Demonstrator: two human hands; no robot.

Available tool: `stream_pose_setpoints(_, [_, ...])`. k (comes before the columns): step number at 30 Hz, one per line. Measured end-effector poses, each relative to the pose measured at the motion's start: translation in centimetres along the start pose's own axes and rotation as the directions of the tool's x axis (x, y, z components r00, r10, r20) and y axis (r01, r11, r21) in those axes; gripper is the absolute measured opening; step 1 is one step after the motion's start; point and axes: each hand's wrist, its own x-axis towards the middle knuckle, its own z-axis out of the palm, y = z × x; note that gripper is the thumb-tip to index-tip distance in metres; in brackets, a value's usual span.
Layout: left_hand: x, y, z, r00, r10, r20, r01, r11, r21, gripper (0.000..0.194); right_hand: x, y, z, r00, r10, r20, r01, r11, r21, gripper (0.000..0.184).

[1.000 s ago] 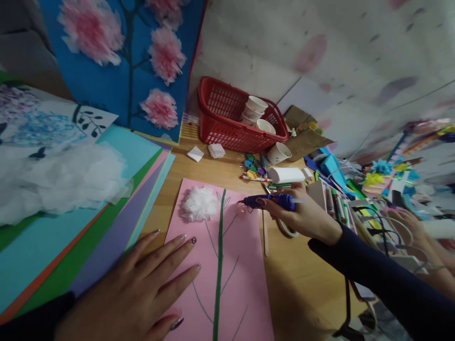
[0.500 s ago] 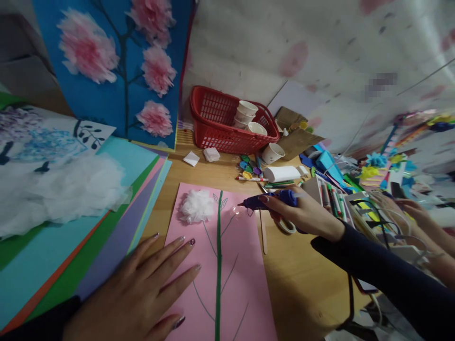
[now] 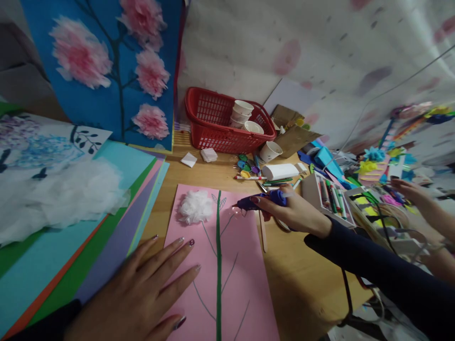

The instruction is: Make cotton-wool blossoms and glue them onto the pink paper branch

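Note:
My right hand [image 3: 284, 208] grips a blue hot glue gun [image 3: 249, 202], its nozzle pointing left over the upper right of a pink sheet [image 3: 245, 255]. Shiny clear glue shows on the paper just below the tip. A green stem with thin drawn branches runs down the sheet. At its upper left sits a white tissue flower [image 3: 195, 207]. My left hand [image 3: 138, 284] lies flat with fingers spread across the sheet's left edge, holding nothing.
A red basket [image 3: 216, 121] with paper cups stands behind the sheet. White tissue flowers [image 3: 71, 194] rest on coloured paper at left. Right of my arm are a marker box [image 3: 329, 196] and another person's hand [image 3: 408, 189]. A wooden stick [image 3: 263, 234] lies beside the sheet.
My right hand has moved the glue gun slightly left, its tip now nearer the stem. My left hand stays in place. The other person's hand at right has shifted.

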Motion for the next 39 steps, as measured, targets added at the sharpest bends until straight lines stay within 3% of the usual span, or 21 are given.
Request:
stream_pose_setpoints(6, [-0.04,-0.32,-0.08,0.999,0.033,0.001,-0.033,0.999,0.017,0.047,0.07,0.10,0.23,0.995,-0.038,-0.089,0.036,0.999,-0.026,0.043])
stream_pose_setpoints(17, [-0.07,-0.82,-0.09,0.995,0.089,0.047,-0.091,0.995,0.047,0.052,0.20,0.32,0.06,0.998,-0.003,-0.067,0.001,1.000,-0.029,0.052])
stream_pose_setpoints(25, [-0.29,-0.78,-0.13,0.995,0.086,0.056,-0.089,0.994,0.062,0.055,0.06,0.16,-0.01,0.986,-0.046,-0.158,0.034,0.996,-0.082,0.043])
stream_pose_setpoints(29, [-0.25,-0.82,-0.04,0.995,0.089,0.049,-0.092,0.993,0.067,0.056,-0.11,0.02,-0.18,0.993,0.001,-0.116,-0.008,0.998,-0.056,0.050])
stream_pose_setpoints(39, [-0.15,-0.83,-0.10,0.995,0.094,0.017,-0.095,0.993,0.066,0.052,0.00,0.16,0.11,0.985,-0.074,-0.159,0.065,0.996,-0.060,0.044])
